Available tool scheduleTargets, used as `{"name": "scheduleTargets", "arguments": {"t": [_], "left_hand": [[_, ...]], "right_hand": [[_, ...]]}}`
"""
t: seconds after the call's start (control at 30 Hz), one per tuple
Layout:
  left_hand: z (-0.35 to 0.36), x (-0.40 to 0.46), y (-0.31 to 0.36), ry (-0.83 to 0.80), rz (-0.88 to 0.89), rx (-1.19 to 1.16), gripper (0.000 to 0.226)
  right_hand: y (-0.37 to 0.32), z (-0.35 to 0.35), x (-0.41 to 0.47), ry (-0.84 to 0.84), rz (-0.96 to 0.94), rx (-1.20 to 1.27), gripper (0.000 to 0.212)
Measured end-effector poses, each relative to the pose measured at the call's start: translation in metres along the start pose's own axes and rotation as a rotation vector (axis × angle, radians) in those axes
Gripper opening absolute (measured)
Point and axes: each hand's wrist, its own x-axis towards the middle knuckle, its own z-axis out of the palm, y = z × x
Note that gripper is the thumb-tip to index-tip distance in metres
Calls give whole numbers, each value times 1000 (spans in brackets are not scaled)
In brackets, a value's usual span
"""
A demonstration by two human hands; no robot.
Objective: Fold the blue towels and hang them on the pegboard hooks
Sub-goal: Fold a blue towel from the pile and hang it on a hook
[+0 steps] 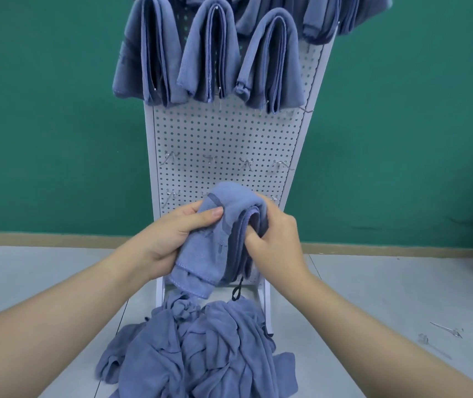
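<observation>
head view: a folded blue towel [221,239] hangs between both hands. the left hand [169,239] grips its left side, thumb on top; the right hand [275,239] curls its fingers into the folds. a towel heap [200,349] lies below them.

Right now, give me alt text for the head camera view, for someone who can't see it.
Both hands, left hand and right hand, grip a folded blue towel in front of a white pegboard. Folded towels hang on its upper hooks, bare hooks sit lower, and a pile of unfolded towels lies on the floor.
</observation>
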Motion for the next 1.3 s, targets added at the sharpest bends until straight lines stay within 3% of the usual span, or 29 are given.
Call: {"name": "scheduleTargets", "arguments": {"t": [0.2,0.33,0.43,0.5,0.57,0.73,0.83,1.13,1.3], "left_hand": [[27,4,13,56,29,24,45],[48,18,27,356,262,343,69],[70,28,40,543,512,535,31],[88,33,50,519,644,607,13],[105,39,60,457,712,649,15],[147,52,78,288,638,520,37],[163,62,88,213,621,495,18],[198,137,135,514,761,616,26],[206,171,179,494,828,692,28]], "right_hand": [[-20,-16,4,72,-58,-26,51],[-38,-43,24,126,-91,-103,46],[-48,-65,48,163,-105,-202,38],[-58,-78,61,193,-105,-199,39],[-68,-91,73,226,-103,-111,37],[-80,-118,100,281,-105,-35,21],[-78,-133,110,254,-103,-21,17],[-79,-185,176,89,-192,-195,23],[-77,-211,222,137,-200,-206,29]]}}
